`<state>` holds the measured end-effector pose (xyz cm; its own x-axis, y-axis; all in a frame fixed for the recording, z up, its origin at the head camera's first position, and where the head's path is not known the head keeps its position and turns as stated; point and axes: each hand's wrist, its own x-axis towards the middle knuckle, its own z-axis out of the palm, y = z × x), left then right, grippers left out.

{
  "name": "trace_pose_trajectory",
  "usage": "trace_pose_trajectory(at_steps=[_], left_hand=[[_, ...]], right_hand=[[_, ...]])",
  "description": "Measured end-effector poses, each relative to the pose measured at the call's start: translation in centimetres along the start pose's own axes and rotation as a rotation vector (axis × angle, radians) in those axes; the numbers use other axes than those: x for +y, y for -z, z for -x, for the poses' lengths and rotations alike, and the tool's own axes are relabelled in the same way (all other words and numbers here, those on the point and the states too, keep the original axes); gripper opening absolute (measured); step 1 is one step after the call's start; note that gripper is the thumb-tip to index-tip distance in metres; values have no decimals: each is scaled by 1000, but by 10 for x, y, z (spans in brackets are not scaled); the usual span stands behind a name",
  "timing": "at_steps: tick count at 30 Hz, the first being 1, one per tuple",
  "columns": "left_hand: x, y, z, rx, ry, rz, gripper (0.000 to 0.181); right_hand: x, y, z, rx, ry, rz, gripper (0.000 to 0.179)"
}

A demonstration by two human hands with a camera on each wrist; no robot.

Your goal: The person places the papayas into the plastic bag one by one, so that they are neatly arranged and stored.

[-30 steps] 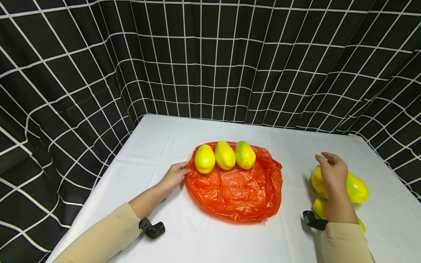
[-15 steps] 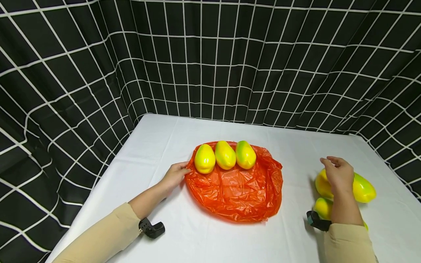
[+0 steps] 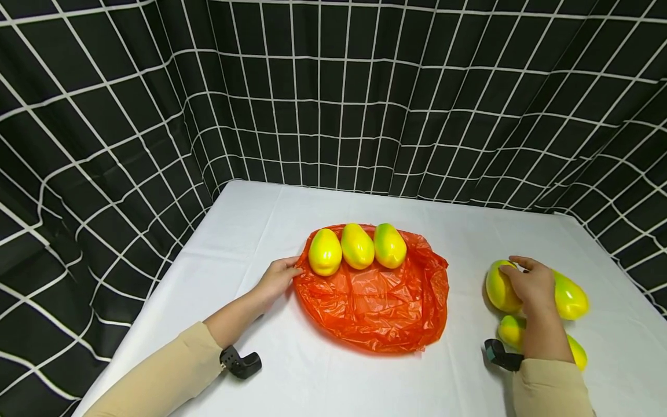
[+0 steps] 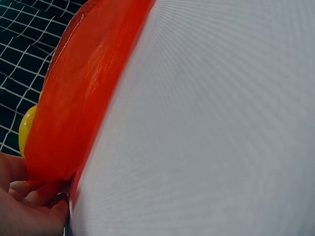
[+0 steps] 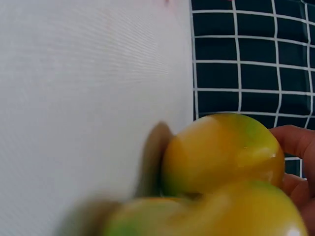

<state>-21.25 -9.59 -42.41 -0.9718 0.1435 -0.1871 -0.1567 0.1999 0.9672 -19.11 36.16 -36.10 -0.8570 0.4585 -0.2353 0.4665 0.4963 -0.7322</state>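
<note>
In the head view, my left hand (image 3: 276, 280) pinches the left rim of a thin red plastic bag (image 3: 375, 307), spread wide on the table. The left wrist view shows the bag's red film (image 4: 83, 93) between thumb and fingers. Three glossy yellow-green mangoes lie in a row along the bag's far side: left mango (image 3: 325, 253), middle mango (image 3: 358, 247), right mango (image 3: 389, 246). Further right, my right hand (image 3: 537, 289) grips a mango (image 3: 500, 289) with thumb and fingers; its fingers (image 5: 294, 140) curl behind that mango (image 5: 221, 152) in the right wrist view.
Beside the right forearm lie another mango (image 3: 571, 296) and a nearer mango (image 3: 512, 330), partly hidden under the wrist. A white cloth covers the table (image 3: 250, 231). Black curtain (image 3: 365, 116) with white grid lines closes off the back and sides.
My right hand has come down onto the far-left mango of the right group, which has shifted slightly left. The mango beside it has also shifted left. My left hand and the bag stay put.
</note>
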Motion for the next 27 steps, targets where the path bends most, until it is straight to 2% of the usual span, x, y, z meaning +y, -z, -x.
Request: trace_pose_trajectory(at_steps=[6,12,18,27], left_hand=[[0,0,0,5,1,-12,43],[0,0,1,7,5,-19,43],[0,0,1,2,-3,-13,43],[0,0,2,-1,-3,-21,44]], right_hand=[[2,-8,1,-20,-33,-47,64],[1,-17,7,-33,-22,-43,67],[-1,-21,11,-22,-8,-66,67],[-2,-21,10,27,-65,-119,65]])
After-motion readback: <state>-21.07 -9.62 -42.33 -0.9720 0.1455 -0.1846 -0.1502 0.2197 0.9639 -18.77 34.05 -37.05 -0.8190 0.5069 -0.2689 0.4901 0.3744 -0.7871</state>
